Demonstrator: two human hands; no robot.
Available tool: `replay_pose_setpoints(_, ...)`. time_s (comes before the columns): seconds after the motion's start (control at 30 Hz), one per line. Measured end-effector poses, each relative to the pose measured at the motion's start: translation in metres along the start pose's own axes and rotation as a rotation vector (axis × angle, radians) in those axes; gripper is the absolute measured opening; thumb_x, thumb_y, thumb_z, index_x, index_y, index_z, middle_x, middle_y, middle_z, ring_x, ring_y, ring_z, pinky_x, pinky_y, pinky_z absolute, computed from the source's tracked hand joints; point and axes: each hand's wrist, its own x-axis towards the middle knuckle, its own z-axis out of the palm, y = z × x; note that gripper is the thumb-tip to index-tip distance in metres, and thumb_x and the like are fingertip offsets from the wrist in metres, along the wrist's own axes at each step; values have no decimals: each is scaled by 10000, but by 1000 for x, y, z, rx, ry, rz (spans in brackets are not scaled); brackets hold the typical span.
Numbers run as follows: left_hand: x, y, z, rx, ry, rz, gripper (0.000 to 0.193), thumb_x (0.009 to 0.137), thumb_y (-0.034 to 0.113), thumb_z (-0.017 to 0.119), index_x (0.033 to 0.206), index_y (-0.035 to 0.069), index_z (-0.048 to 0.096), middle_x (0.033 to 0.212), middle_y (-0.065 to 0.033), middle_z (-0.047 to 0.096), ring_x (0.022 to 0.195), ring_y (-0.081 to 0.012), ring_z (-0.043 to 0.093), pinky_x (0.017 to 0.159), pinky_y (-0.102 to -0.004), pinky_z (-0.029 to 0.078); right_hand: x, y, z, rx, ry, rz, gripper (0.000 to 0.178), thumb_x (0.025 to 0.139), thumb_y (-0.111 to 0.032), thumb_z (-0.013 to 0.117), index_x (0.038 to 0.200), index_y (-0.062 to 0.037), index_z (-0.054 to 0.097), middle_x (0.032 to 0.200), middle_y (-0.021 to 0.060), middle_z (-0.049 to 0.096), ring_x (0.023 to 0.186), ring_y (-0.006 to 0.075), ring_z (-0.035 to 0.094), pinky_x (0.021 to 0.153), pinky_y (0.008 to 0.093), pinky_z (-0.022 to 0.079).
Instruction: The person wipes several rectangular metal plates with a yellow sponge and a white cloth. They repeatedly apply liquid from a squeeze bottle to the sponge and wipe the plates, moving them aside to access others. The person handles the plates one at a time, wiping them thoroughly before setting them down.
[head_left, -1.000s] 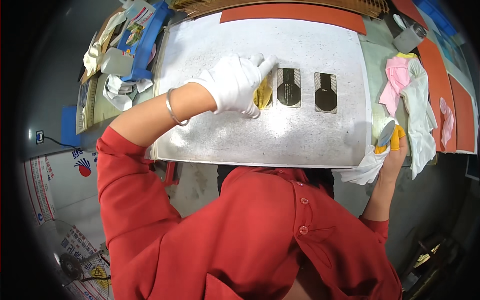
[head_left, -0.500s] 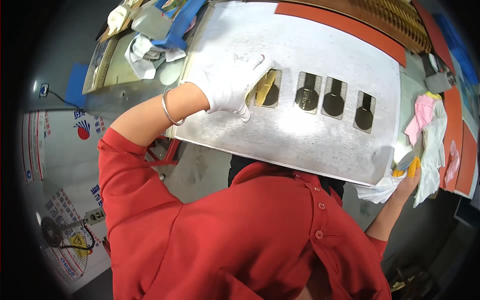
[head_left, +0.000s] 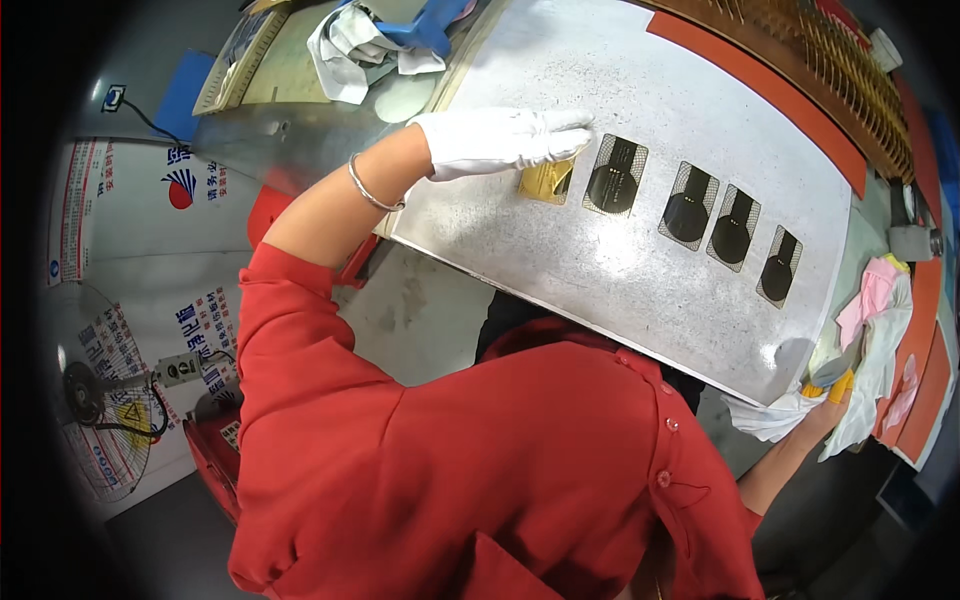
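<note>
My left hand [head_left: 505,142], in a white glove, lies with fingers stretched out over the upper edge of a thin gold-coloured plate [head_left: 543,183] on the pale work surface. The thumb is hidden. Right of it lies a dark plate [head_left: 613,178] with a patterned, see-through border. Further dark plates [head_left: 687,205] of this kind follow in a row. Down at the table's right corner, my right hand [head_left: 832,405], with yellow finger covers, grips a white cloth [head_left: 775,415]. A grey rounded piece [head_left: 829,374] sits against its fingertips.
An orange-red strip [head_left: 760,95] and a brown slotted rack [head_left: 790,70] run along the far edge. Pink cloth [head_left: 868,295] and more white cloth lie at the right. A blue holder [head_left: 425,30] and white cloths [head_left: 345,50] are at the far left. A fan [head_left: 100,395] stands lower left.
The gold plate, tilted in my left hand before, now lies left of the row of dark plates. My left fingers have straightened over it. The whole view has shifted and turned.
</note>
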Motion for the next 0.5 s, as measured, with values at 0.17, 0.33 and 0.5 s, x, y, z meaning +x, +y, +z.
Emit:
replay_pose_setpoints(0.17,-8,-2,-3,-174,-7,-64,643,905,498,413,1375,69,318,1422,-116,316,1262,-255,371,1067,-322,267,5,6,-10,-37,-35,-18,302,934,-178,478,1162,19,493,1008,61,560,854,135,556,720,248,458)
replay_pose_setpoints(0.33,-5,9,-12,-262,77,-143,567,905,460,469,1325,81,429,1365,-92,419,1252,-190,386,1059,-297,264,-3,-4,7,17,-1,-10,297,933,-186,488,1141,25,496,1004,61,560,845,129,557,721,244,458)
replay_pose_setpoints(0.5,8,-6,-17,-349,83,-102,581,896,484,472,1306,72,457,1349,-79,443,1255,-177,380,1063,-302,249,-2,0,5,70,-37,-13,256,939,-181,480,1101,15,506,968,51,566,807,110,556,680,236,463)
